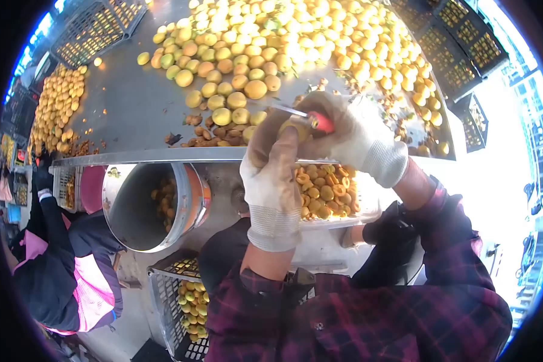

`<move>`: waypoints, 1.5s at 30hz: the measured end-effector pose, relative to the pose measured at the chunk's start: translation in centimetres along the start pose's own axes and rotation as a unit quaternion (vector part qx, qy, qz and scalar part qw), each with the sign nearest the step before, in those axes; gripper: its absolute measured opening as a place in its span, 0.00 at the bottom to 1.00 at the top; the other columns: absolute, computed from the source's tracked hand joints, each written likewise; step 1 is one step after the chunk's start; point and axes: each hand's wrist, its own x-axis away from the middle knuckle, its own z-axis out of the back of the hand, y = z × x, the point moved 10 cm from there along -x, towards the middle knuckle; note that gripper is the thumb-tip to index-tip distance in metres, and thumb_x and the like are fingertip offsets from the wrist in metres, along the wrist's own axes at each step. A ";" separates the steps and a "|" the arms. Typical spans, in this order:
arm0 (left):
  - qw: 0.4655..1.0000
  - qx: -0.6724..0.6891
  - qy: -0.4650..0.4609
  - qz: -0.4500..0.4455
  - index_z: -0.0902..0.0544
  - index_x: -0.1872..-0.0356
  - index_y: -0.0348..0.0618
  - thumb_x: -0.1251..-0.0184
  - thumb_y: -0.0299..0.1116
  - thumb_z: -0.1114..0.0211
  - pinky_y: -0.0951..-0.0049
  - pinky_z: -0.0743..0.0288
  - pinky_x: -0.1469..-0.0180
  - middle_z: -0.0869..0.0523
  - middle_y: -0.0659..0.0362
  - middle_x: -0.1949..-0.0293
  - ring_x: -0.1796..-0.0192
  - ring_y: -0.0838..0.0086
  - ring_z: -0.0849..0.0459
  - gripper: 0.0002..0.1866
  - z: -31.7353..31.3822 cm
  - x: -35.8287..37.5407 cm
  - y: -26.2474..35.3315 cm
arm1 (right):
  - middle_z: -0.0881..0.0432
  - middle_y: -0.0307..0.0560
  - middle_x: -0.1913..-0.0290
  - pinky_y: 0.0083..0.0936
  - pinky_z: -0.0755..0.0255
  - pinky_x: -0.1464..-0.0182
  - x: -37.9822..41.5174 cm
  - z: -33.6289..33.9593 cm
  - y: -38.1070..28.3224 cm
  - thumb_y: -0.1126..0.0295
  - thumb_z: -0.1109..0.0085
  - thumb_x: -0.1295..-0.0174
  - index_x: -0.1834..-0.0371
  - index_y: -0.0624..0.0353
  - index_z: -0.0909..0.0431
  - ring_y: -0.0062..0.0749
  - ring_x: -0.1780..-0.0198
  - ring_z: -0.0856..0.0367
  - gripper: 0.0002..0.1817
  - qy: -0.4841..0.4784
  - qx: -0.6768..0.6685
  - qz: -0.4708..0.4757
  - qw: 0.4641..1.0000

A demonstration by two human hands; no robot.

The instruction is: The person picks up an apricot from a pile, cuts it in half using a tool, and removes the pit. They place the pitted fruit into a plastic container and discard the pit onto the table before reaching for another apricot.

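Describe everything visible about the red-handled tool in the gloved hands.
The tool is small, with a glossy red handle and a thin, shiny, metal-looking blade that points up and to the left. The right hand, in a pale fabric glove, grips the handle. The blade's base meets a yellow fruit held by the gloved left hand, above the grey table.

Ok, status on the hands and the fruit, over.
Left hand gloved, shut on a yellow fruit. Right hand shut on a red-handled knife, blade at the fruit. Fruit pile behind on the table; nothing in the way.
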 end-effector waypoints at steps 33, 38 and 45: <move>0.994 -0.095 -0.047 -0.007 0.20 0.43 0.32 0.28 0.22 0.45 0.79 0.25 0.47 0.16 0.57 0.51 0.53 0.80 0.18 0.16 -3.2 1.2 -5.1 | 0.18 0.59 0.71 0.44 0.24 0.69 9.3 -0.9 4.8 0.69 0.41 0.33 0.45 0.68 0.34 0.56 0.67 0.15 0.19 0.146 -0.050 0.016 0.988; 0.992 -0.117 -0.043 -0.020 0.22 0.44 0.27 0.25 0.28 0.42 0.67 0.22 0.42 0.16 0.48 0.49 0.48 0.66 0.15 0.15 -2.5 1.1 -4.8 | 0.18 0.60 0.70 0.47 0.25 0.66 8.9 -3.5 5.8 0.69 0.43 0.33 0.44 0.68 0.35 0.60 0.64 0.16 0.20 0.094 -0.116 -0.054 0.987; 0.982 -0.173 -0.035 -0.066 0.22 0.45 0.26 0.26 0.27 0.41 0.68 0.22 0.42 0.16 0.49 0.50 0.51 0.67 0.15 0.15 -2.3 0.6 -4.1 | 0.20 0.53 0.76 0.40 0.31 0.76 7.9 -5.4 7.4 0.54 0.48 0.24 0.57 0.62 0.27 0.49 0.76 0.18 0.18 0.047 -0.353 -0.176 0.918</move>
